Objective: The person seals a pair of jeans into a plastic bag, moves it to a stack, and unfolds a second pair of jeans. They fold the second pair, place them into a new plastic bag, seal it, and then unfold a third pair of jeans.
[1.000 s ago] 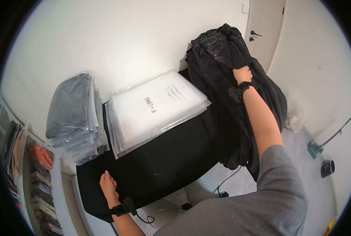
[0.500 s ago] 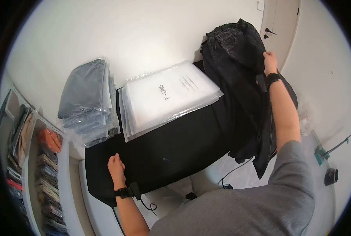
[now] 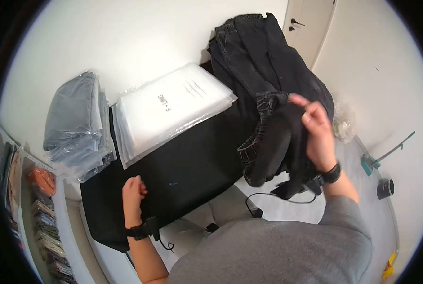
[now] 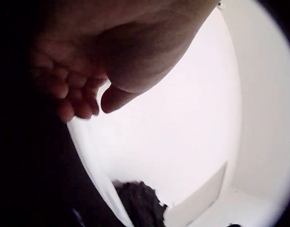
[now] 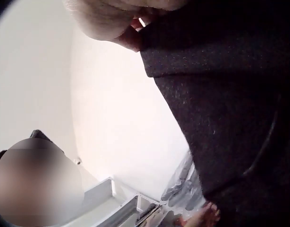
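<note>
My right hand [image 3: 321, 135] pinches a pair of black pants [image 3: 280, 142] by the upper part, and their gathered elastic waistband hangs toward me. In the right wrist view, the thumb and fingertips [image 5: 131, 40] are at the edge of the dark cloth [image 5: 220, 123]. Behind them a pile of black pants [image 3: 263, 57] lies over the right end of the black table [image 3: 197, 156]. My left hand [image 3: 134, 199] hovers near the table's left front edge, fingers loosely curled, holding nothing; the left wrist view shows its empty palm [image 4: 135, 52].
A stack of clear plastic bags [image 3: 150, 118] with printed lettering lies mid-table at the back. Left of it stands a pile of bagged folded garments [image 3: 74, 118]. Shelves [image 3: 71, 217] with packed clothes are at the left. A cable [image 3: 287, 201] loops below my right wrist.
My right hand has moved from the top of the pile toward me, drawing one pair of black pants off it, waistband first. The left hand has stayed near the table's left front edge.
</note>
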`<state>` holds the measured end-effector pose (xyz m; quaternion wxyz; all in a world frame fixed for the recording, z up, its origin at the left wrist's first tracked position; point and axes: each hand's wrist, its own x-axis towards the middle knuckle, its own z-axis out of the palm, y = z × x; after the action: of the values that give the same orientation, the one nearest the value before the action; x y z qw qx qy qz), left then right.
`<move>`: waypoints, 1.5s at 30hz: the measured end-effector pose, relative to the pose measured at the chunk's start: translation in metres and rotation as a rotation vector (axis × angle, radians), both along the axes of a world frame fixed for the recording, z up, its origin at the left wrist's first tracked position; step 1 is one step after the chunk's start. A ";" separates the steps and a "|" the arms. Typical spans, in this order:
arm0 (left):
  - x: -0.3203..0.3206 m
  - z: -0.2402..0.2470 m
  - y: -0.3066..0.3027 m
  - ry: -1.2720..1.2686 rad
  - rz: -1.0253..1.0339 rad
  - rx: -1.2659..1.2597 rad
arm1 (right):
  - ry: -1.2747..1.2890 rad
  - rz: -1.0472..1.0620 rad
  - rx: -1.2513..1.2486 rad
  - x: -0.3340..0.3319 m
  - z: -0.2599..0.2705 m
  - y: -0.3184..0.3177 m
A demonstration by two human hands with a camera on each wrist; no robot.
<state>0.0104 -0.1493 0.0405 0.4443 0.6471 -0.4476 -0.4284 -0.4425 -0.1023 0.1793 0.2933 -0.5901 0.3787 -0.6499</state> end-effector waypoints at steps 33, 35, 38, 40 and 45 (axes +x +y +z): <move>-0.263 0.042 0.012 -0.158 -0.750 -0.651 | 0.506 -0.515 0.049 -0.095 -0.038 0.041; -0.254 0.064 0.019 -0.232 -0.762 -0.902 | 0.327 -0.508 0.007 -0.115 -0.027 0.067; -0.247 0.106 0.029 -0.404 -0.993 -0.875 | 0.273 -0.411 0.006 -0.131 0.006 0.110; -0.249 0.125 0.036 -0.450 -1.055 -0.920 | 0.524 -0.475 -0.030 -0.143 0.017 0.131; -0.262 0.153 0.052 -0.512 -1.195 -0.911 | 1.033 -0.376 -0.031 -0.149 0.044 0.181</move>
<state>-0.2515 -0.0970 0.1930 0.2435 0.1302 -0.9385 -0.2071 -0.5914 0.0784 0.2228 -0.0604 -0.7589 0.5627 -0.3222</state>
